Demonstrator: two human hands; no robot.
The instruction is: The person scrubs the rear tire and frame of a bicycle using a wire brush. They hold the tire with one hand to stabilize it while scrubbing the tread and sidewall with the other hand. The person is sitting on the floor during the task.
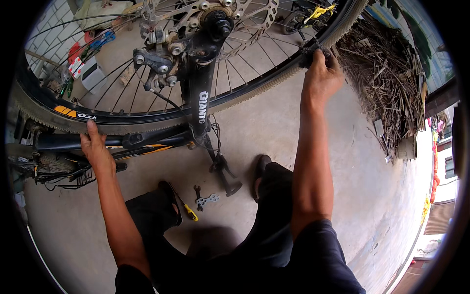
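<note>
In front of me an upturned bicycle's wheel (235,96) spans the top of the view, with a brake disc (262,25) and a black fork leg (201,84) at its hub. My left hand (96,147) grips the tire at the lower left, thumb against the rim. At the upper right, my right hand (323,79) pinches a dark, dirty rag (307,55) against the rim and tire. A mechanical disc brake caliper (158,66) sits left of the fork. Below the wheel lie the black frame tube (73,141) and the handlebar (220,171).
On the concrete floor between my feet lie a yellow-handled screwdriver (191,212), a dark wrench (198,191) and a silver multi-hole spanner (209,199). A pile of dry sticks (382,77) stands at right. Behind the spokes are a white box (93,77) and a small yellow-and-black bike (317,14).
</note>
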